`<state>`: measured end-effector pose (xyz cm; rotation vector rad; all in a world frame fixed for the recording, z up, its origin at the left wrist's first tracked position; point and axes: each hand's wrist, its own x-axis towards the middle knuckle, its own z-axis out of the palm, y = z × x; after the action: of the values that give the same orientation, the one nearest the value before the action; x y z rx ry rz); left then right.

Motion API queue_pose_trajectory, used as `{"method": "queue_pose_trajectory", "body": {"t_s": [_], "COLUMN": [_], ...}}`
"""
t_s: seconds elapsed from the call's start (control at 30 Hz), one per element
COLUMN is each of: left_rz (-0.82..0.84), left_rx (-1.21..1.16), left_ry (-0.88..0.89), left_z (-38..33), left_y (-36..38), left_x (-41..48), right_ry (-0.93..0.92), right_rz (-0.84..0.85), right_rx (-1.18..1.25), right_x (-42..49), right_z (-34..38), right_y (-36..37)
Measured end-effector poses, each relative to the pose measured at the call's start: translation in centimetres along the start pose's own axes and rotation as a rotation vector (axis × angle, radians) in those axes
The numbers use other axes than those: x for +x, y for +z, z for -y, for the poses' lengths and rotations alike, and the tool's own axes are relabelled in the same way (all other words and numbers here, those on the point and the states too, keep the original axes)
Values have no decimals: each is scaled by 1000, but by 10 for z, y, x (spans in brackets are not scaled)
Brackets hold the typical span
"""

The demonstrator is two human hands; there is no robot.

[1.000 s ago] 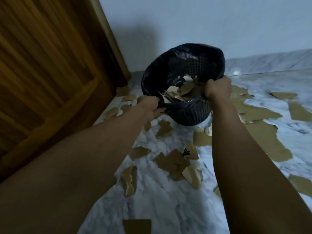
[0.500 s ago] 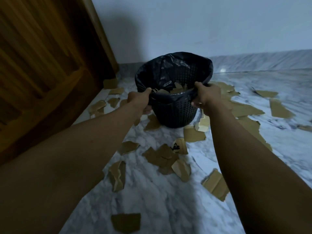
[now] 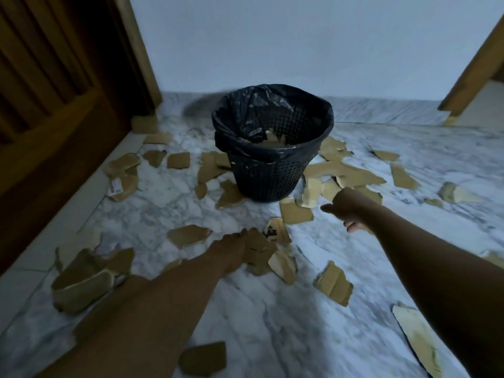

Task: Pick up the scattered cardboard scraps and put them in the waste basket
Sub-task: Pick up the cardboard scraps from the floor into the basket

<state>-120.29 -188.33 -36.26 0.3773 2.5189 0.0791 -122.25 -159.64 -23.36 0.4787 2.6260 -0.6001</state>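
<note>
The black mesh waste basket (image 3: 267,178), lined with a black bag, stands upright on the marble floor with several cardboard scraps (image 3: 272,140) inside. Brown cardboard scraps lie scattered all around it. My left hand (image 3: 231,252) reaches low onto a pile of scraps (image 3: 259,251) in front of the basket, fingers stretched over its edge. My right hand (image 3: 345,210) hovers empty just right of the basket's foot, thumb out, above a scrap (image 3: 296,212). A scrap with black print (image 3: 275,231) lies between the hands.
A wooden door (image 3: 54,105) runs along the left, with a large curled cardboard piece (image 3: 81,282) near it. More scraps lie near me (image 3: 203,358) and at the right (image 3: 420,339). A white wall stands behind the basket, and a wooden frame (image 3: 474,72) sits at the far right.
Both hands have let go of the basket's rim; it now stands upright on the floor. My left hand dropped to the scrap pile and my right hand pulled back to the right.
</note>
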Motion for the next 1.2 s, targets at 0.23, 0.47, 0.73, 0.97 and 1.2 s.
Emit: {"method": "queue_pose_trajectory", "body": {"t_s": [0.23, 0.47, 0.73, 0.97, 1.2], "left_rz": [-152, 6, 143, -24, 148], "left_rx": [-30, -222, 148, 292, 148], "left_ry": [-26, 47, 282, 320, 133], "left_z": [29, 54, 43, 60, 43], "left_y": [30, 39, 66, 111, 90], "left_x": [-22, -44, -130, -161, -153], "right_ry": [-172, -34, 120, -10, -187], "right_rz": [68, -94, 86, 195, 165], "right_rx": [-207, -61, -18, -236, -187], "right_x": [-59, -98, -75, -38, -57], "right_z": [5, 9, 21, 45, 73], "right_y": [185, 235, 222, 204, 225]}}
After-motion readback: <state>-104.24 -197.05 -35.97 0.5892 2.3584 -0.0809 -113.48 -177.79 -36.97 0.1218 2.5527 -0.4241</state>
